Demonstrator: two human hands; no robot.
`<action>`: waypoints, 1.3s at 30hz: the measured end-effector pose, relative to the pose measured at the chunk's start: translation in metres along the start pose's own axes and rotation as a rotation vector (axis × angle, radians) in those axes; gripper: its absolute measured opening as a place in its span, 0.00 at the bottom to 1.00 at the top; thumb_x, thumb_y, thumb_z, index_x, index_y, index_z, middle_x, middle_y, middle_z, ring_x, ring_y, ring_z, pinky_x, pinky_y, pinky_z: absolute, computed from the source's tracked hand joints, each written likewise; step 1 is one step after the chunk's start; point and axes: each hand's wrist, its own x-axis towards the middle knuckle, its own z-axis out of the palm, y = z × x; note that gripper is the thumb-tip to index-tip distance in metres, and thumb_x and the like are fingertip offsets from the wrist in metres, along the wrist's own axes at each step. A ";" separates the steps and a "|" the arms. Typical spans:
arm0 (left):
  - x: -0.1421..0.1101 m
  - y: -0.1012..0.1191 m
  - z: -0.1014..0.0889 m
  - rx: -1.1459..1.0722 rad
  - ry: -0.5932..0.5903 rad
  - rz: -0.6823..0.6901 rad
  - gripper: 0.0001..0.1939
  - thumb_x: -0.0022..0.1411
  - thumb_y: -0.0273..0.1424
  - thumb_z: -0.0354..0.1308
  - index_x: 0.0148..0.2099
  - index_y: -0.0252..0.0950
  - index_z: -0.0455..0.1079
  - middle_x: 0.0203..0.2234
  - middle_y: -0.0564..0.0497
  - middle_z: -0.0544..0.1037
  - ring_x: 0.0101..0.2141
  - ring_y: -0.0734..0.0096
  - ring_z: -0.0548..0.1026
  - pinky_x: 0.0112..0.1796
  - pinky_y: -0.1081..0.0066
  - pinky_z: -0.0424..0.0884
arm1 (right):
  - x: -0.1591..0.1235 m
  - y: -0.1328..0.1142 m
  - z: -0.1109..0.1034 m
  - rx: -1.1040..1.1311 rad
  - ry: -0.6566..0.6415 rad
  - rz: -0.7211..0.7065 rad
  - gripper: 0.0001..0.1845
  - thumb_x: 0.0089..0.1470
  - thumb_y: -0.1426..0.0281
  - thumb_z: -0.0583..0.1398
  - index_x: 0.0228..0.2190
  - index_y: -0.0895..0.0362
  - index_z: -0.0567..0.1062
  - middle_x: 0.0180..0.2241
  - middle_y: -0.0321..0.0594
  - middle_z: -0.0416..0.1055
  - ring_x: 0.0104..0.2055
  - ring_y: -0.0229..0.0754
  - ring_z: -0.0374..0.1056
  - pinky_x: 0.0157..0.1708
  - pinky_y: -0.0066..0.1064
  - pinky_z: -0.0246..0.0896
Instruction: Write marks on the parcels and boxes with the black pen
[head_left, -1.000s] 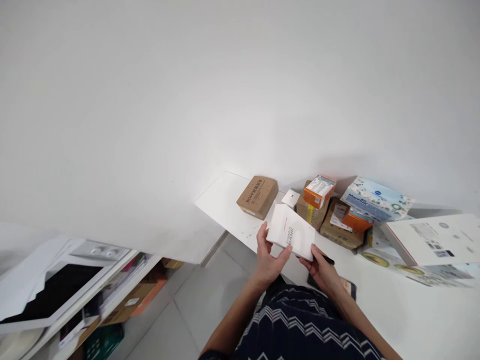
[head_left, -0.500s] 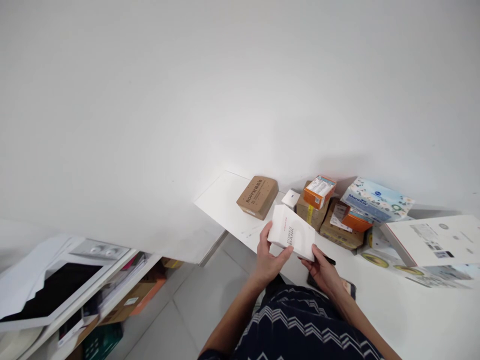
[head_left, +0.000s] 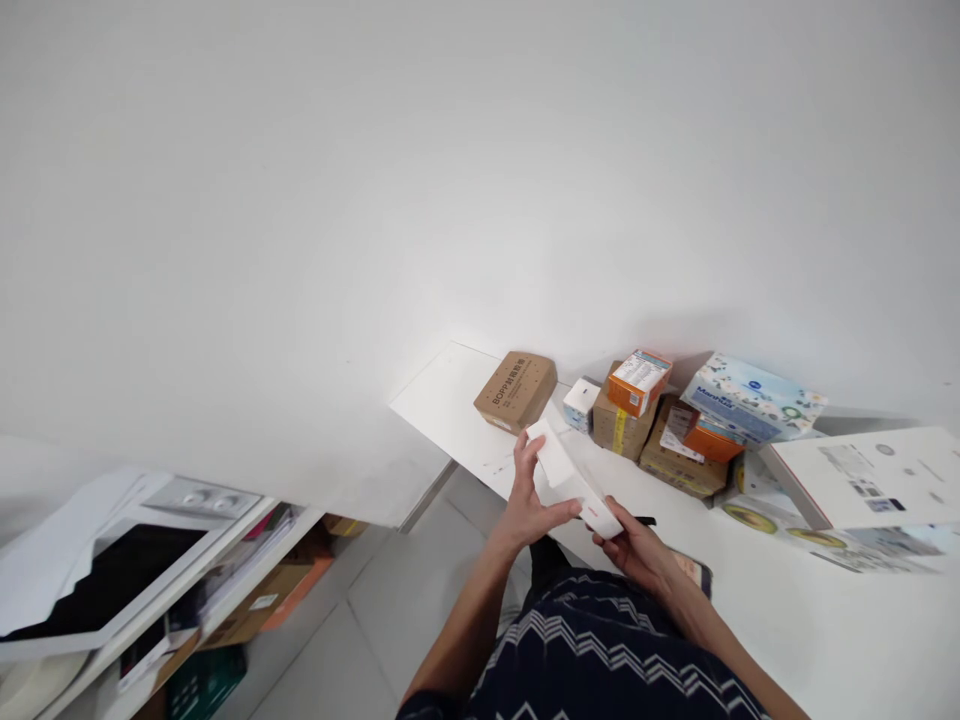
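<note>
A white power bank box [head_left: 576, 480] is held above the white table, its narrow side facing up toward me. My left hand [head_left: 528, 500] grips its left end, fingertips on the upper corner and the thumb stretched along the near edge. At the lower right end, my right hand [head_left: 636, 545] is closed on the box, with some fingers hidden beneath. A dark pen-like stick [head_left: 645, 520] shows just behind the right hand. Partly covered by the right wrist, a phone-like dark-edged object [head_left: 697, 572] lies on the table.
Along the wall stand a brown BOPP carton [head_left: 516, 392], a small white box [head_left: 581, 405], brown cartons with orange boxes [head_left: 640, 382] on them, a blue tissue pack [head_left: 754, 398] and a large white box [head_left: 870, 480]. At left, a white microwave [head_left: 161, 540] sits on a shelf.
The white box has been turned, so its printed POWER BANK face no longer shows and a narrow side does. The small white box behind is now less covered.
</note>
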 end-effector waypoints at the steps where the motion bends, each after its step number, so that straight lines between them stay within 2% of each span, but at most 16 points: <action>1: 0.000 0.000 0.001 -0.057 -0.011 -0.048 0.47 0.42 0.38 0.73 0.62 0.44 0.54 0.63 0.42 0.52 0.64 0.48 0.49 0.61 0.51 0.49 | -0.001 0.002 0.001 -0.021 -0.021 0.009 0.18 0.43 0.52 0.65 0.29 0.53 0.77 0.26 0.40 0.78 0.19 0.40 0.67 0.16 0.29 0.61; 3: 0.003 0.000 0.004 -0.172 -0.021 -0.143 0.47 0.44 0.37 0.71 0.62 0.45 0.50 0.58 0.43 0.60 0.57 0.53 0.62 0.57 0.55 0.60 | -0.002 0.006 0.003 -0.069 -0.068 0.024 0.19 0.45 0.50 0.63 0.29 0.53 0.77 0.26 0.41 0.77 0.20 0.39 0.67 0.16 0.29 0.60; 5: 0.007 0.000 0.004 -0.238 0.034 -0.229 0.45 0.46 0.37 0.70 0.62 0.46 0.50 0.54 0.45 0.64 0.50 0.59 0.69 0.51 0.59 0.66 | -0.002 0.009 0.002 -0.107 -0.091 0.035 0.22 0.48 0.48 0.60 0.30 0.54 0.77 0.24 0.42 0.77 0.19 0.39 0.66 0.15 0.28 0.57; 8: 0.012 -0.004 0.000 -0.264 0.228 -0.352 0.41 0.46 0.39 0.70 0.59 0.48 0.53 0.50 0.47 0.66 0.43 0.65 0.71 0.44 0.65 0.70 | 0.001 0.010 -0.005 -0.174 -0.026 -0.001 0.26 0.50 0.46 0.57 0.28 0.56 0.78 0.21 0.43 0.75 0.17 0.39 0.65 0.13 0.27 0.52; 10: 0.014 -0.008 -0.004 -0.314 0.335 -0.451 0.39 0.48 0.42 0.67 0.58 0.47 0.53 0.45 0.48 0.67 0.40 0.67 0.72 0.40 0.67 0.71 | 0.001 0.005 -0.010 -0.242 0.063 -0.106 0.25 0.50 0.46 0.58 0.26 0.55 0.78 0.20 0.41 0.73 0.18 0.39 0.64 0.14 0.28 0.51; 13: 0.014 -0.012 -0.008 -0.421 0.377 -0.560 0.35 0.51 0.45 0.64 0.57 0.47 0.53 0.39 0.51 0.69 0.34 0.71 0.71 0.36 0.69 0.71 | -0.003 -0.009 -0.016 -0.301 0.168 -0.320 0.20 0.49 0.50 0.61 0.26 0.54 0.77 0.19 0.36 0.71 0.18 0.36 0.61 0.16 0.28 0.51; 17: 0.010 -0.014 -0.006 -0.466 0.334 -0.587 0.32 0.53 0.47 0.63 0.55 0.47 0.54 0.38 0.53 0.69 0.31 0.75 0.71 0.34 0.70 0.71 | -0.014 -0.027 -0.017 -0.209 0.266 -0.490 0.19 0.50 0.53 0.62 0.22 0.55 0.74 0.14 0.30 0.62 0.16 0.33 0.54 0.17 0.27 0.45; 19: 0.009 -0.015 -0.004 -0.472 0.319 -0.579 0.32 0.53 0.48 0.63 0.56 0.47 0.54 0.38 0.53 0.70 0.31 0.75 0.71 0.35 0.70 0.72 | -0.019 -0.034 -0.014 -0.134 0.287 -0.540 0.18 0.52 0.53 0.60 0.25 0.55 0.75 0.13 0.29 0.60 0.16 0.33 0.52 0.17 0.28 0.43; 22: 0.008 -0.016 -0.001 -0.476 0.286 -0.567 0.32 0.54 0.48 0.62 0.56 0.47 0.54 0.37 0.53 0.70 0.31 0.75 0.71 0.36 0.70 0.72 | -0.026 -0.041 -0.008 -0.074 0.237 -0.609 0.17 0.52 0.54 0.60 0.32 0.55 0.77 0.15 0.31 0.64 0.17 0.34 0.55 0.19 0.29 0.48; 26: 0.007 -0.014 0.002 -0.465 0.202 -0.571 0.32 0.54 0.49 0.61 0.57 0.47 0.54 0.36 0.53 0.70 0.33 0.74 0.72 0.34 0.71 0.72 | -0.037 -0.050 0.003 -0.107 0.120 -0.674 0.14 0.52 0.58 0.61 0.35 0.54 0.77 0.25 0.38 0.74 0.24 0.38 0.64 0.25 0.32 0.58; 31: 0.006 -0.004 0.010 -0.416 0.089 -0.620 0.36 0.51 0.51 0.62 0.58 0.46 0.54 0.40 0.50 0.69 0.35 0.69 0.73 0.31 0.70 0.73 | -0.047 -0.055 0.019 -0.218 0.038 -0.738 0.10 0.55 0.64 0.62 0.39 0.53 0.73 0.29 0.37 0.75 0.29 0.39 0.67 0.32 0.34 0.62; 35: 0.004 0.000 0.019 -0.350 -0.034 -0.637 0.38 0.51 0.51 0.61 0.59 0.46 0.52 0.45 0.47 0.66 0.39 0.66 0.72 0.30 0.71 0.72 | -0.048 -0.059 0.038 -0.272 0.006 -0.827 0.07 0.58 0.63 0.58 0.37 0.52 0.70 0.27 0.35 0.74 0.27 0.37 0.67 0.31 0.32 0.63; 39: 0.007 0.001 0.023 -0.313 -0.130 -0.614 0.38 0.51 0.50 0.61 0.59 0.46 0.51 0.49 0.45 0.64 0.39 0.65 0.72 0.32 0.68 0.73 | -0.044 -0.059 0.053 -0.390 0.005 -0.859 0.08 0.60 0.62 0.56 0.35 0.53 0.69 0.24 0.33 0.70 0.23 0.35 0.63 0.24 0.29 0.60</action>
